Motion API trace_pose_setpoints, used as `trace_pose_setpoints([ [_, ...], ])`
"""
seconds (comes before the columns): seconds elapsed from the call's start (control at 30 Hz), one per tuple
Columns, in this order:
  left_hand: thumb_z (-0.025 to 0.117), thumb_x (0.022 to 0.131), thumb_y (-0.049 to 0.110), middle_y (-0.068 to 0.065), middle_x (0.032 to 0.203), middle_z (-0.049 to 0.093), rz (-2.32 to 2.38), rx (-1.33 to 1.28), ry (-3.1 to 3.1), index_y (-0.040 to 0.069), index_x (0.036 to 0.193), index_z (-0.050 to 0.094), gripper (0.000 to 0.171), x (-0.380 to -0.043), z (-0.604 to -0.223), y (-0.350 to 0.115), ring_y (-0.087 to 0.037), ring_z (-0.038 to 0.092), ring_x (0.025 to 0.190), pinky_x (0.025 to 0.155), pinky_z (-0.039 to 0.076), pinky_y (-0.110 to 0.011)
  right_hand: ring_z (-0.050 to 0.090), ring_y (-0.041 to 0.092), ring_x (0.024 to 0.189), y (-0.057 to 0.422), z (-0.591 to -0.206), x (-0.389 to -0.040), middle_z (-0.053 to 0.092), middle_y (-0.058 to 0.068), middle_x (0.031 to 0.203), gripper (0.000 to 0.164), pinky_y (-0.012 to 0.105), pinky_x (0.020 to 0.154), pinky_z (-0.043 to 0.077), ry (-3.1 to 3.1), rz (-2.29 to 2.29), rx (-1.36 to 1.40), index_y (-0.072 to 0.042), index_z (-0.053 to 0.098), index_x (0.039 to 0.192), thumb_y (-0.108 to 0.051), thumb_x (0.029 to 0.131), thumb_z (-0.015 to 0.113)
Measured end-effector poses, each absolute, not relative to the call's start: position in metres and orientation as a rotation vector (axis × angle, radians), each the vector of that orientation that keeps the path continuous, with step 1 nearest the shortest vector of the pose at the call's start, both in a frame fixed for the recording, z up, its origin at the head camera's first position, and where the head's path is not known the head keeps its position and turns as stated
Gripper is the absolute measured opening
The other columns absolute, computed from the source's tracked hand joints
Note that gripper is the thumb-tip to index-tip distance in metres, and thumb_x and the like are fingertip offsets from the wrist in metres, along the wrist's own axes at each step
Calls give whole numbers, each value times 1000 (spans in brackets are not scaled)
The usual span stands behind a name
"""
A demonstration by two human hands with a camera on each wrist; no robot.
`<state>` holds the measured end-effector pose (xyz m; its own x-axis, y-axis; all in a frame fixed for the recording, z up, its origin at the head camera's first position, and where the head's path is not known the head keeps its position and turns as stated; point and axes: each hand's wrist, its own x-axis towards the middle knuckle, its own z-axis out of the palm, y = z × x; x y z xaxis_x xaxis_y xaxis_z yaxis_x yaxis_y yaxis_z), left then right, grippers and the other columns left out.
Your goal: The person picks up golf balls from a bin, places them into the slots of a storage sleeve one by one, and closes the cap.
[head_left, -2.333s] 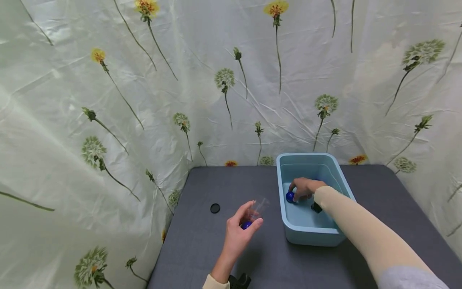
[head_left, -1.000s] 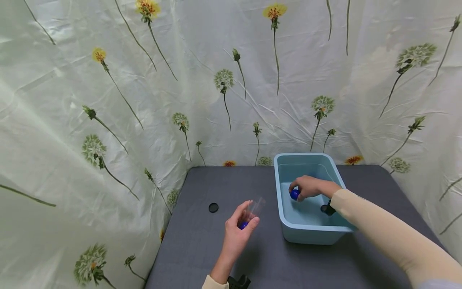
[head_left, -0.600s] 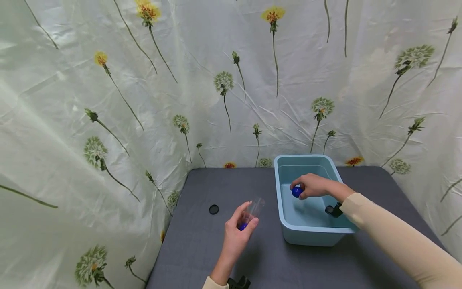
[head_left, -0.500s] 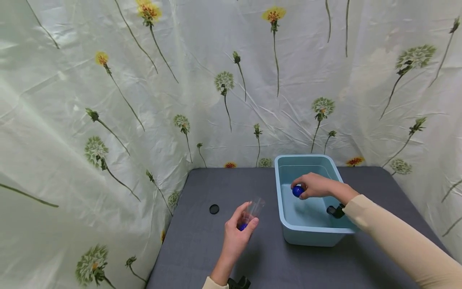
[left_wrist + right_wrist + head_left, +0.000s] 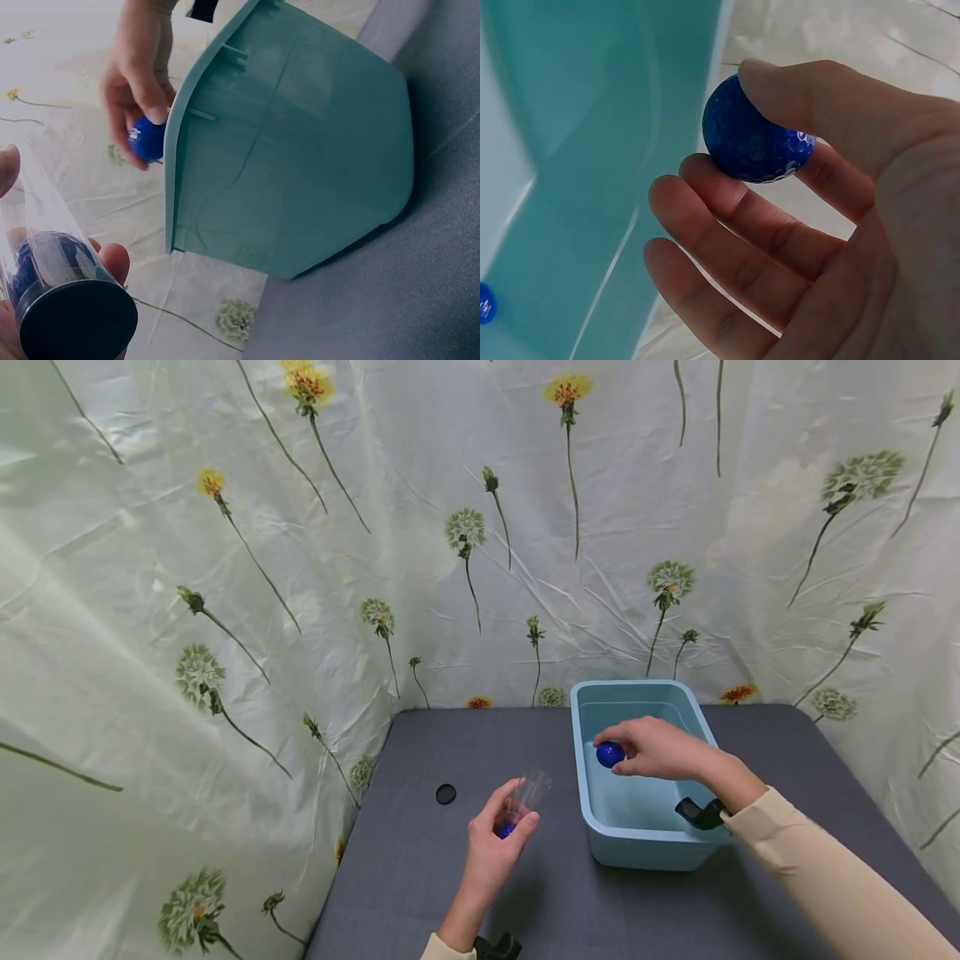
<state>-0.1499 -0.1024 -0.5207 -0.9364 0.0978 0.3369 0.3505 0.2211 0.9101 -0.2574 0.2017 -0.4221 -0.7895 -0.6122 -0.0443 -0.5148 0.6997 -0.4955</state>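
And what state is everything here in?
Clear plastic tube: tilted, black cap at bottom, none visible on top.
Shiny blue ball inside it: near the capped end.
Light-blue plastic bin: upright, open-topped, another blue ball inside.
Second shiny blue ball: held above the bin's floor.
Round black lid: flat on the dark grey table.
Left hand: curled around the tube.
Right hand: pinching the second ball.

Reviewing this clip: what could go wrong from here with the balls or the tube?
1. The blue ball could slip, since the right hand pinches it between thumb and fingertips.
2. The clear tube leans in the left hand, with no cap visible on its upper end; tipped further, it might spill the ball inside.
3. The black disc lies loose on the table and could be knocked.
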Motion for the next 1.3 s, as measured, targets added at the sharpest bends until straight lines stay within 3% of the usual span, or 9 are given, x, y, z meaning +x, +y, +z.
trace_pose_setpoints([
  [0.17,71,96,29,1,100,65,-1797,-406,-2300,29,139,58,45,-149,-522,-100,-18,63,85,71,57,-34,59,11,83,194,-417,-241,65,-10,101,42,30,68,52,2709,-830,-949,-19,65,131,-24,90,77],
  [0.3,71,96,29,1,98,66,-1802,-402,-2300,30,138,58,44,-149,-525,-99,-17,64,82,69,57,-33,63,11,90,185,-416,-226,66,-11,105,46,35,76,56,2666,-1024,-986,-18,64,133,-25,90,78],
  [0.43,72,96,26,1,97,67,-1802,-429,-2286,28,138,59,44,-148,-525,-97,-17,64,79,68,57,-32,65,9,90,173,-419,-213,67,-13,111,46,39,83,56,2613,-1170,-1035,-24,63,133,-29,90,78],
  [0.53,72,95,24,0,96,66,-1800,-440,-2283,26,139,58,46,-148,-524,-96,-16,63,79,67,57,-32,65,9,90,163,-421,-206,66,-14,114,45,37,83,56,2575,-1252,-1059,-28,63,132,-30,90,78],
  [0.77,74,94,18,0,93,66,-1757,-489,-2252,20,137,59,46,-149,-523,-95,-14,62,75,65,56,-31,64,9,91,145,-421,-200,66,-11,118,46,33,82,56,2566,-1310,-1096,-24,63,134,-33,90,77],
  [1.07,74,94,19,-2,94,67,-1783,-464,-2273,19,136,60,44,-144,-520,-93,-15,64,78,65,57,-31,65,7,86,135,-429,-197,67,-13,110,48,33,78,57,2589,-1285,-1176,-25,62,135,-26,90,78],
  [1.3,74,93,11,-7,96,65,-1820,-431,-2228,14,134,61,44,-134,-494,-91,-17,62,79,64,55,-30,64,8,82,136,-433,-197,67,-11,101,24,32,77,57,2565,-1328,-1184,-18,73,115,-20,91,77],
])
